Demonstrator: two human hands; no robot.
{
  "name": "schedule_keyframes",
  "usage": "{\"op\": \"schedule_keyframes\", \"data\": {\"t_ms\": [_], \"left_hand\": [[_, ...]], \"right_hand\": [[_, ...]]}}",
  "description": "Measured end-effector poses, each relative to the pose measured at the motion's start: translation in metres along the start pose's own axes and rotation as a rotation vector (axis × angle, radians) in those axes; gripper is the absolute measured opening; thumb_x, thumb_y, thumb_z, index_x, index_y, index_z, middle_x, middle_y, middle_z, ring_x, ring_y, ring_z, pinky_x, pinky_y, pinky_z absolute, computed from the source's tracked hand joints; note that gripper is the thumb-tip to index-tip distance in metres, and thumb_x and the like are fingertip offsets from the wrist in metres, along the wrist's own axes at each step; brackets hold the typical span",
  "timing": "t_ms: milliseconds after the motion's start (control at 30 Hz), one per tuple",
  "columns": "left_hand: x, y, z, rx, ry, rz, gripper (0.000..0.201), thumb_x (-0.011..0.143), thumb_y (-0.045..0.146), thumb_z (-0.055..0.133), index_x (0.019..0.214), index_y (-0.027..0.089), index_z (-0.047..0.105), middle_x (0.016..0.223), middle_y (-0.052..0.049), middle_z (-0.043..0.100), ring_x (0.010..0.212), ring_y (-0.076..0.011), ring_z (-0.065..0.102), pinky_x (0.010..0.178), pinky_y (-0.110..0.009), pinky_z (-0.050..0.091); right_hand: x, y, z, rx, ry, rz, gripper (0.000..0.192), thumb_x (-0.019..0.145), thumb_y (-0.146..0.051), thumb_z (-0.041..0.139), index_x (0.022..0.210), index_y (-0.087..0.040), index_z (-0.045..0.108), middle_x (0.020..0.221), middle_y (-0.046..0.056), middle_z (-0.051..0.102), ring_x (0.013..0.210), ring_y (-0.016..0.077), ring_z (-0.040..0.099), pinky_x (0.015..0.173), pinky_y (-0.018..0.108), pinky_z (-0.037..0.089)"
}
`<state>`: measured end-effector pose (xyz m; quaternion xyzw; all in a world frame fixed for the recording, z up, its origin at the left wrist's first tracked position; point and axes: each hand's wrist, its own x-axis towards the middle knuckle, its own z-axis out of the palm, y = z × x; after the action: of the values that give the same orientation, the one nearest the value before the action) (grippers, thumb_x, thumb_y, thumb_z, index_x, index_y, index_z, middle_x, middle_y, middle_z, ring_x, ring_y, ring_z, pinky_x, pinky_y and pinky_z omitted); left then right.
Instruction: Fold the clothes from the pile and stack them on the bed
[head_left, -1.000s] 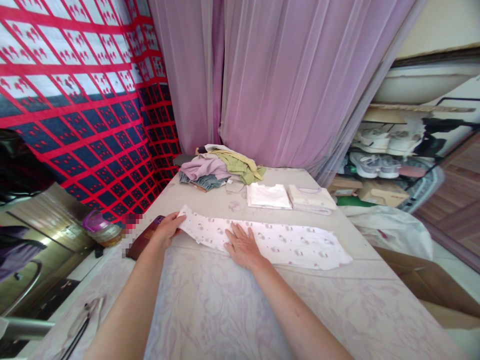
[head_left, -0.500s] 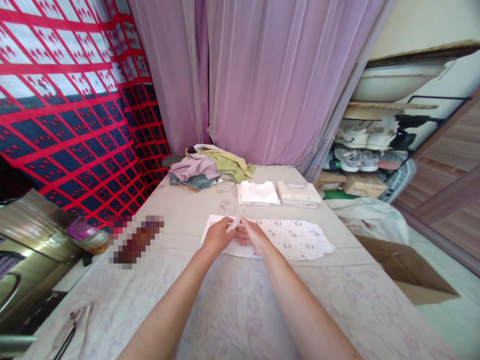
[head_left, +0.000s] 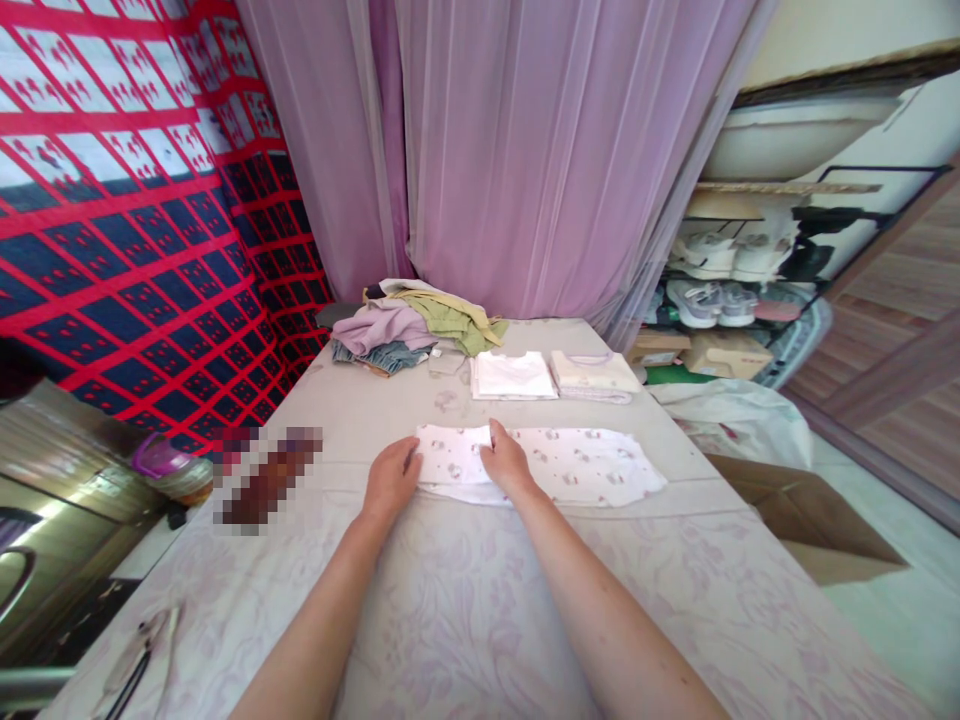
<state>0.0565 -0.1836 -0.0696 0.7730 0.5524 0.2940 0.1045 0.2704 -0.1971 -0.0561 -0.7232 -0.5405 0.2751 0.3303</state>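
printed garment (head_left: 570,465) | long axis left-right | both hands flat on left end

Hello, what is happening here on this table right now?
A person is folding a white printed cotton garment on a table covered with a pale floral cloth. The left hand presses on the folded left end, and the right hand lies flat on the fold beside it. Behind them lie two folded white garments and a loose pile of unfolded clothes.
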Motion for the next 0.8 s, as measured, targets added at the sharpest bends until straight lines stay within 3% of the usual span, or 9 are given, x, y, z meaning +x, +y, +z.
{"op": "schedule_keyframes", "data": {"t_ms": [67,200,333,500,633,800], "left_hand": [[-0.004,-0.004,0.003,0.031,-0.012,0.038,0.037,0.086,0.033,0.042,0.111,0.017,0.065,0.116,-0.010,0.067,0.110,-0.0232,0.059,0.101,-0.041,0.043],[-0.003,-0.003,0.004,0.086,-0.034,0.041,0.040,0.087,0.033,0.041,0.116,0.017,0.063,0.124,-0.010,0.062,0.116,-0.0230,0.056,0.104,-0.040,0.040],[0.002,0.007,0.005,0.211,-0.131,0.021,0.048,0.091,0.036,0.035,0.132,0.017,0.051,0.142,-0.009,0.046,0.133,-0.0260,0.038,0.109,-0.046,0.031],[0.005,0.017,0.013,0.323,-0.308,0.075,0.055,0.094,0.045,0.031,0.142,0.020,0.037,0.150,-0.007,0.033,0.140,-0.0253,0.024,0.113,-0.049,0.019],[0.001,0.016,0.015,0.262,-0.276,0.099,0.057,0.092,0.048,0.036,0.141,0.020,0.039,0.149,-0.010,0.034,0.140,-0.0271,0.024,0.113,-0.052,0.016],[-0.004,0.017,0.007,0.131,-0.218,0.220,0.051,0.091,0.044,0.040,0.137,0.023,0.045,0.147,-0.009,0.040,0.139,-0.0263,0.028,0.113,-0.052,0.015]], "right_hand": [[-0.006,-0.004,0.000,-0.181,0.027,-0.062,0.058,0.082,-0.020,0.050,0.138,-0.013,0.039,0.123,0.014,0.060,0.113,0.0228,0.056,0.097,0.032,0.039],[-0.018,-0.009,-0.001,-0.333,0.048,-0.087,0.061,0.085,-0.027,0.048,0.142,-0.012,0.033,0.124,0.016,0.057,0.110,0.0251,0.057,0.092,0.033,0.042],[-0.022,-0.006,-0.003,-0.411,0.052,-0.066,0.058,0.085,-0.022,0.048,0.141,-0.016,0.036,0.123,0.014,0.056,0.104,0.0244,0.060,0.088,0.033,0.044],[-0.020,0.007,-0.002,-0.315,0.103,-0.108,0.057,0.083,-0.020,0.050,0.139,-0.016,0.039,0.120,0.012,0.057,0.109,0.0215,0.056,0.092,0.032,0.042],[-0.016,0.017,-0.002,-0.197,0.152,-0.125,0.059,0.078,-0.022,0.057,0.135,-0.019,0.043,0.116,0.010,0.060,0.107,0.0210,0.056,0.094,0.034,0.042],[-0.011,0.027,-0.014,-0.008,0.146,-0.005,0.063,0.073,-0.026,0.062,0.134,-0.023,0.045,0.108,0.004,0.064,0.070,0.0131,0.059,0.079,0.031,0.049]]}}
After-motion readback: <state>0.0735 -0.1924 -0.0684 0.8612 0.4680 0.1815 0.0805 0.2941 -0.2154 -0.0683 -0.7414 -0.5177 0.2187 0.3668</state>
